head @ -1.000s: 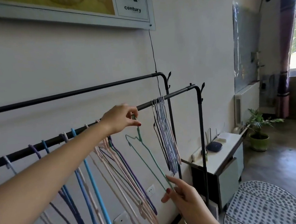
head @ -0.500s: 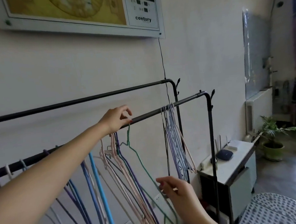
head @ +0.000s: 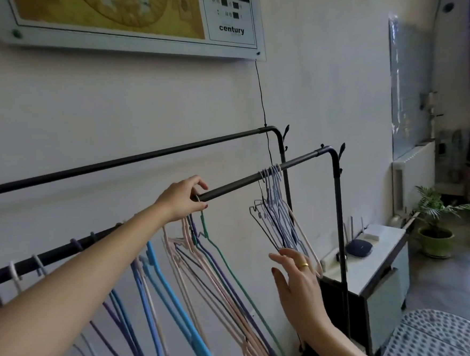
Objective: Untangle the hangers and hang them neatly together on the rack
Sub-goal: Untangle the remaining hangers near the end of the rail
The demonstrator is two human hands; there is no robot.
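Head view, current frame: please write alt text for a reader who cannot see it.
A person's left hand reaches to the front rail of a black clothes rack above a green hanger, while the open right hand reaches toward a neat bunch of hangers farther right. More coloured hangers hang loosely to the left.

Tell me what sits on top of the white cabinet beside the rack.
On the white cabinet lie a dark blue oval device, a white box and thin white upright rods. The rack post covers part of the near end, where a small dark item stays unclear.
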